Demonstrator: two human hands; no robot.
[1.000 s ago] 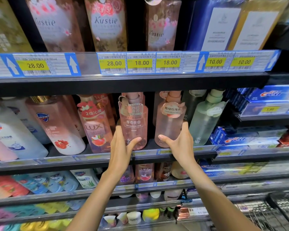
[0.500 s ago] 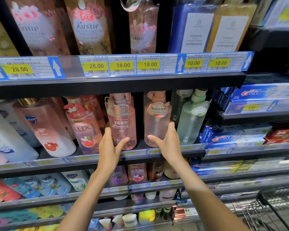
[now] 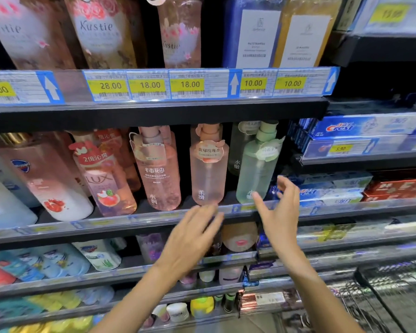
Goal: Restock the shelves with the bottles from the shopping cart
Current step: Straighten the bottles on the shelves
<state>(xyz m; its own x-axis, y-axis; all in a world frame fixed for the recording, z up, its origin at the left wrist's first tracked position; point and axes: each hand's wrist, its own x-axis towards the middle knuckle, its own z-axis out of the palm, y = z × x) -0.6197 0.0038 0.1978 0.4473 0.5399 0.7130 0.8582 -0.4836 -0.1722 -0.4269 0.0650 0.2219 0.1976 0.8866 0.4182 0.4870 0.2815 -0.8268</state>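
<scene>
Two pink pump bottles stand upright on the middle shelf (image 3: 130, 218): one with flower petals inside (image 3: 161, 174) and a paler one (image 3: 208, 169) to its right. A green pump bottle (image 3: 257, 167) stands right of them. My left hand (image 3: 190, 239) hovers open below the shelf edge, under the paler pink bottle, holding nothing. My right hand (image 3: 279, 210) is open with spread fingers, just in front of the green bottle's base, touching nothing that I can see. The wire shopping cart (image 3: 384, 301) shows at the lower right; its contents are out of sight.
A Lux bottle (image 3: 106, 181) and white-pink bottles (image 3: 48, 181) fill the shelf's left. Kustie bottles (image 3: 101, 30) stand on the upper shelf above price tags (image 3: 149, 85). Toothpaste boxes (image 3: 360, 126) stack at the right. Lower shelves hold more bottles and packs.
Both hands have let go of the two pink bottles and drawn back and to the right. The bottles stay upright on the shelf. The view has shifted left relative to the shelves.
</scene>
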